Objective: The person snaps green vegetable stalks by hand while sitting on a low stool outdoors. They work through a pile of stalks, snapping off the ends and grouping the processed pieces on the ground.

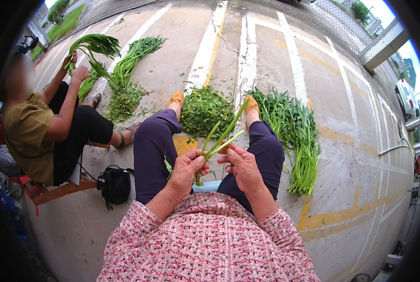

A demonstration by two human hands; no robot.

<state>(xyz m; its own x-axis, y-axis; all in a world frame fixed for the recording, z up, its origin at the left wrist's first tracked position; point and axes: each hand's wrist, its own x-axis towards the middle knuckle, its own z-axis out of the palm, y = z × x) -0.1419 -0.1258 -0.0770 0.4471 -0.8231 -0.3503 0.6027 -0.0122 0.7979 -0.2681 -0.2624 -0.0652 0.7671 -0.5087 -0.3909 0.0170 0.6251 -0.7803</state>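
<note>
My left hand [188, 169] is closed around a few green leafy-vegetable stems [227, 132], which look like water spinach. Their bare ends point up and to the right, while a little leaf shows below the fist. Close by on the right, my right hand [243, 165] has its thumb and fingers drawn together beside the stems. Whether it pinches anything small cannot be made out. Beyond my hands, a heap of loose leaves [206, 111] lies on the concrete between my feet. A large bundle of long-stemmed greens [296, 141] is spread to the right of my right leg.
On the left a seated person [54, 116] holds up a bunch of greens [93, 47]. Before that person lie another long bundle [130, 63] and a pile of trimmed leaves [125, 100]. A black bag [114, 185] rests beside a wooden chair [63, 190]. Painted lines cross the concrete ground [340, 169].
</note>
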